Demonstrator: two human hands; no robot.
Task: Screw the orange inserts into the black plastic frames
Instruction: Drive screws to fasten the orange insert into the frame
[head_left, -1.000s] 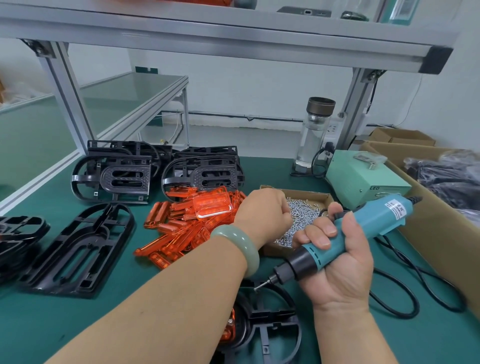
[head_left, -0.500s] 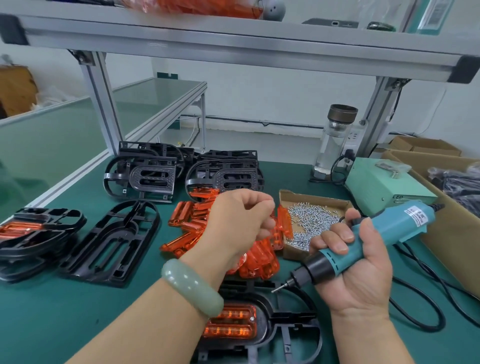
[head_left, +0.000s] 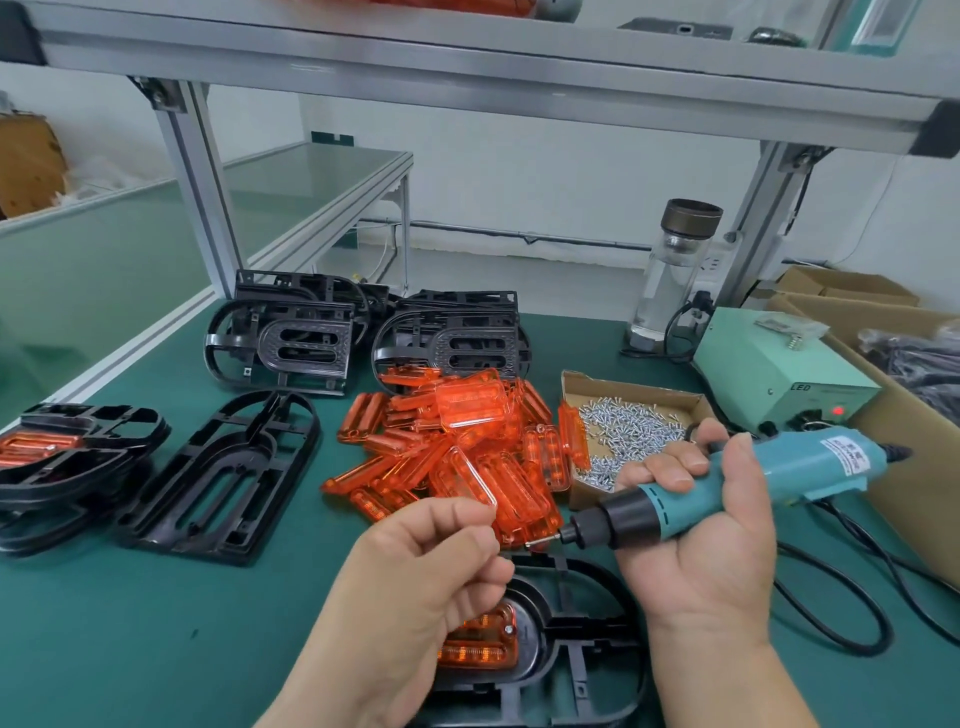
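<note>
Workbench inspected from the head view. The right hand is closed around a teal electric screwdriver, its bit pointing toward nine o'clock and slightly down, the tip just short of the left hand. The left hand's thumb and fingertips are pinched together near the bit; whatever they hold is too small to make out, possibly a screw, and this cannot be confirmed. Directly beneath both hands, at six o'clock on the green mat, lies a black plastic frame with an orange insert seated in its opening, partly covered by the left hand. A loose heap of orange inserts sits at the centre of the mat, touching the cardboard tray of screws at about two o'clock. One empty frame lies flat at nine o'clock, and further out at nine o'clock a stack of frames carries an insert in the top piece. Two piles of black frames stand at twelve o'clock. A green power unit with a lit red lamp stands at two o'clock, a clear bottle behind it, and the screwdriver's black cable loops at four o'clock.
</note>
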